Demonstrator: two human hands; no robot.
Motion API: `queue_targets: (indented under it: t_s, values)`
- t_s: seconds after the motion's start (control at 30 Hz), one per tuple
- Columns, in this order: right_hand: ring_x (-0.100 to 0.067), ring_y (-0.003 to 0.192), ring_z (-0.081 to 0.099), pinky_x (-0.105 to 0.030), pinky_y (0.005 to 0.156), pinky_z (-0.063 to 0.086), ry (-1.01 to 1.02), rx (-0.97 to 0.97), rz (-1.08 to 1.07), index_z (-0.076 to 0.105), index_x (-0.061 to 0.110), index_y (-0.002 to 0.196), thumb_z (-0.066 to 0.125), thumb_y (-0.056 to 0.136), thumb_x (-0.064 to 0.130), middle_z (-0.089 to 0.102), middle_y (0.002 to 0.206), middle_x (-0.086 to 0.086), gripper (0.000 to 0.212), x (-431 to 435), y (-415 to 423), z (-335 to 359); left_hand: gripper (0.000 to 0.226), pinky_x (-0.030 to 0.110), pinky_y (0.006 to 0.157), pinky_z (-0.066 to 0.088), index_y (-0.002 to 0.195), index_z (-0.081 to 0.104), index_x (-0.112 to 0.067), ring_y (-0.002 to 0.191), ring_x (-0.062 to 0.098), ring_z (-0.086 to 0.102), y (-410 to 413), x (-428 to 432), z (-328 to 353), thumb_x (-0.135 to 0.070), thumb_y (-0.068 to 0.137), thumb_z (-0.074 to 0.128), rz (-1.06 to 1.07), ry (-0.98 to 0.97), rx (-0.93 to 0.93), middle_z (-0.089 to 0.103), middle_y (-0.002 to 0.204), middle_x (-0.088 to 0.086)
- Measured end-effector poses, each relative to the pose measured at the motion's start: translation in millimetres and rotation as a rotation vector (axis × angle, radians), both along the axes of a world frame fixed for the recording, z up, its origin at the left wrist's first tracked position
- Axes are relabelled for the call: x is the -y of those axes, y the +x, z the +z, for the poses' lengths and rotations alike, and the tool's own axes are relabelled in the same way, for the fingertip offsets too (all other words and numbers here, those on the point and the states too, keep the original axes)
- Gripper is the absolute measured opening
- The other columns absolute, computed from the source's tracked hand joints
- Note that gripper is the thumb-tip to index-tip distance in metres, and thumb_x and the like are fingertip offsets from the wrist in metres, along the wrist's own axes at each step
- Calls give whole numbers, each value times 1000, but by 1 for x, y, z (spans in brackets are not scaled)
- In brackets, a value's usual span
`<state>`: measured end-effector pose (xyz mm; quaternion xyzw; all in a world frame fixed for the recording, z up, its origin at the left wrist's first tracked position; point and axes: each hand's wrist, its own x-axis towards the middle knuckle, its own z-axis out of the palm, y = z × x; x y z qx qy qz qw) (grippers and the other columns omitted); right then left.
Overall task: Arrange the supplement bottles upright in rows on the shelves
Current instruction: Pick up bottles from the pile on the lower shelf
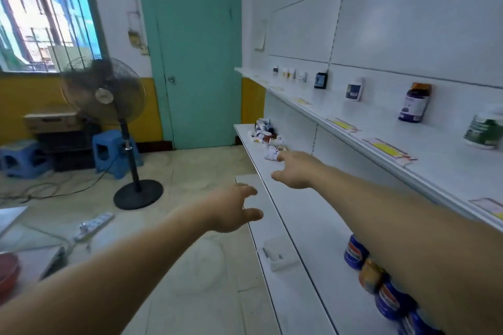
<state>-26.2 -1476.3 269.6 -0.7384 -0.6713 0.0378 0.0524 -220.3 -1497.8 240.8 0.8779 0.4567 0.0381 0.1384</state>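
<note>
Item 1, left hand (234,209): we log it in the air off the front edge of the middle shelf (299,212), with its fingers (250,192) spread, loosely curved and holding nothing.

Item 2, heap of bottles (268,141): small white ones lie tumbled at the far end of that shelf. None are stood up, and we count this as the main work left.

Item 3, right hand (296,170): it is stretched toward the heap with the forefinger out at the nearest bottle. We cannot tell whether it makes contact, and nothing is gripped.

Item 4, row of blue bottles (381,285): they appear upright and side by side at the near end of the same shelf, partly under the right forearm. We judge this part done.

Item 5, upper shelf (381,130): spaced bottles (415,103) stand upright, well apart.
</note>
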Motion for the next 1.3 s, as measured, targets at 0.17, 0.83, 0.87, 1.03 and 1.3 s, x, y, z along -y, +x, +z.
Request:
queue_targets:
  t_s: [0.17,0.83,0.87,1.03,1.3]
  values:
    - [-27,130,40,-33,96,37,-13,-26,-42,39,21,142,52,87,49,40,147,-8,63,-114,7,-27,64,32,105,31,143,33,-25,131,19,39,6,-119,-27,-55,88,50,-81,-10,16,32,150,-4]
    - [-29,111,52,-29,78,39,-63,-221,-338,49,15,130,58,85,46,53,131,-11,56,-514,112,-105,63,28,105,31,143,34,-25,130,18,40,102,-577,-85,-50,89,53,-320,-158,-71,32,150,-4]
    - [-28,111,52,-28,78,39,-64,-244,-356,49,15,130,57,85,44,53,131,-11,54,-536,120,-112,63,28,103,32,143,34,-25,128,18,42,109,-596,-92,-51,89,53,-324,-169,-84,33,150,-4]
    - [-27,117,49,-27,80,37,-136,-323,-417,47,15,132,54,87,40,51,134,-11,52,-619,146,-144,63,28,106,29,143,34,-25,134,18,36,133,-689,-115,-51,89,52,-325,-231,-120,33,150,-1]
    - [-29,110,54,-28,75,36,-222,-388,-654,51,13,125,51,89,46,56,126,-12,49,-686,168,-212,63,30,106,31,144,32,-24,133,19,37,176,-839,-154,-49,90,52,-452,-305,-229,31,150,1]
